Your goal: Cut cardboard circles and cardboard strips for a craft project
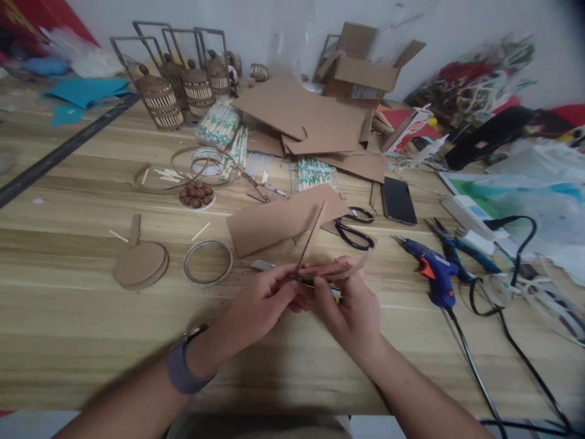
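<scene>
My left hand (262, 302) and my right hand (351, 311) meet above the near middle of the wooden table (68, 317). Both pinch a thin brown cardboard strip (311, 235). One end of the strip rises up and back from my left fingertips; the other end curves off to the right over my right fingers. A utility knife (262, 265) lies on the table just behind my hands, partly hidden by them. A grey band (183, 366) sits on my left wrist.
A cardboard piece (274, 222), black scissors (354, 231) and a phone (398, 200) lie behind my hands. A blue glue gun (432, 268) with cables is at the right. A cardboard disc (141, 265) and a tape ring (208, 262) lie left. Bamboo lanterns (159, 100) and boxes stand at the back.
</scene>
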Demonstrator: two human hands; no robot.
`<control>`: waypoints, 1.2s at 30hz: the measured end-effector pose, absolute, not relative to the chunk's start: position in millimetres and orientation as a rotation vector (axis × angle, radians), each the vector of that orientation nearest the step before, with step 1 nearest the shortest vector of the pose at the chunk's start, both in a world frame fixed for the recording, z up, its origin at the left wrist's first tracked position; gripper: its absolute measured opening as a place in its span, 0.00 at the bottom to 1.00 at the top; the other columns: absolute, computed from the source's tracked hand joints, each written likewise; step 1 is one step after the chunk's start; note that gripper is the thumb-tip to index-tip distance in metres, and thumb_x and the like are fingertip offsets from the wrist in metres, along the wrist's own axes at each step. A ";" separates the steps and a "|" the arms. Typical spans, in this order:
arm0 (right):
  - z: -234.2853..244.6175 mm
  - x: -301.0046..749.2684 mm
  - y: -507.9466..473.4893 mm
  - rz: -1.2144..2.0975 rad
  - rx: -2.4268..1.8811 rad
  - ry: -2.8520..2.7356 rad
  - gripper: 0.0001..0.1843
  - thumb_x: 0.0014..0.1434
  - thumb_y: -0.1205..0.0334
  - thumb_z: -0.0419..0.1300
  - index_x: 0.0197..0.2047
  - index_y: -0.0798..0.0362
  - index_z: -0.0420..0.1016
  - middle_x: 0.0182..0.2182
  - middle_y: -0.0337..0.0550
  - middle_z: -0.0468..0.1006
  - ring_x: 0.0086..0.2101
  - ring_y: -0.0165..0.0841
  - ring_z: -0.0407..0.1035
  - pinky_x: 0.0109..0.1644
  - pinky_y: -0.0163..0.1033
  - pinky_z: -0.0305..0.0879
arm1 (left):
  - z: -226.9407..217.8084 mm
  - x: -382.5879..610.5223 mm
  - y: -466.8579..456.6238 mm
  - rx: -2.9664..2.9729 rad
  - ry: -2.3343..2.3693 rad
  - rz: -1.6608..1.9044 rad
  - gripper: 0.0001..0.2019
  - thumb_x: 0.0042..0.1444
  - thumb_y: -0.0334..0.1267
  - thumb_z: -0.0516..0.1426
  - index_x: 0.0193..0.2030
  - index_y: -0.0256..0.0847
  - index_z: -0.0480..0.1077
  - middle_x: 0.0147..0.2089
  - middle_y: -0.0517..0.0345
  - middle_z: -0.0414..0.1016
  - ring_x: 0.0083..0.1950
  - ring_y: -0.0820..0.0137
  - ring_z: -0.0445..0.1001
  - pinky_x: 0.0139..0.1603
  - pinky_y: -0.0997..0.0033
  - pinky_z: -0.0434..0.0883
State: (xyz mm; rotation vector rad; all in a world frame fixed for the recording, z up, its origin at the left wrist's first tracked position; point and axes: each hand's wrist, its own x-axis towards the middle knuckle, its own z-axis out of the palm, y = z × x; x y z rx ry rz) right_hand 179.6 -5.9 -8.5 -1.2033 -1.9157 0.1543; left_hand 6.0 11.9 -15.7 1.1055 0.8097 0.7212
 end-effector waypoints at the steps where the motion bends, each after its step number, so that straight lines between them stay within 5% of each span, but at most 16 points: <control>1: -9.0 178.7 -6.1 0.142 -1.175 -1.935 0.06 0.68 0.67 0.55 0.42 0.46 0.70 0.36 0.39 0.85 0.38 0.38 0.80 0.46 0.46 0.69 | -16.3 5.8 12.6 1.113 0.808 0.738 0.17 0.64 0.46 0.57 0.53 0.38 0.76 0.41 0.54 0.82 0.38 0.68 0.79 0.40 0.71 0.75; 10: -18.0 175.8 -4.2 -0.009 -1.132 -2.009 0.04 0.69 0.65 0.59 0.44 0.46 0.72 0.41 0.41 0.86 0.44 0.38 0.80 0.56 0.49 0.61 | -14.5 4.2 13.3 1.184 0.829 0.761 0.20 0.65 0.50 0.56 0.54 0.38 0.75 0.45 0.52 0.82 0.38 0.67 0.78 0.39 0.71 0.75; 23: -9.6 183.1 -5.7 0.045 -1.217 -1.938 0.08 0.67 0.68 0.56 0.42 0.45 0.73 0.36 0.37 0.86 0.40 0.37 0.80 0.54 0.47 0.64 | -12.6 6.8 10.5 1.113 0.847 0.706 0.16 0.62 0.43 0.57 0.51 0.37 0.77 0.37 0.54 0.82 0.37 0.68 0.79 0.40 0.69 0.76; 36: -16.7 177.4 -4.7 -0.007 -1.124 -2.017 0.05 0.68 0.67 0.59 0.44 0.46 0.72 0.42 0.40 0.87 0.44 0.38 0.80 0.58 0.48 0.59 | -14.7 4.9 13.3 1.143 0.848 0.728 0.19 0.64 0.49 0.57 0.53 0.38 0.77 0.43 0.52 0.82 0.40 0.66 0.79 0.39 0.69 0.75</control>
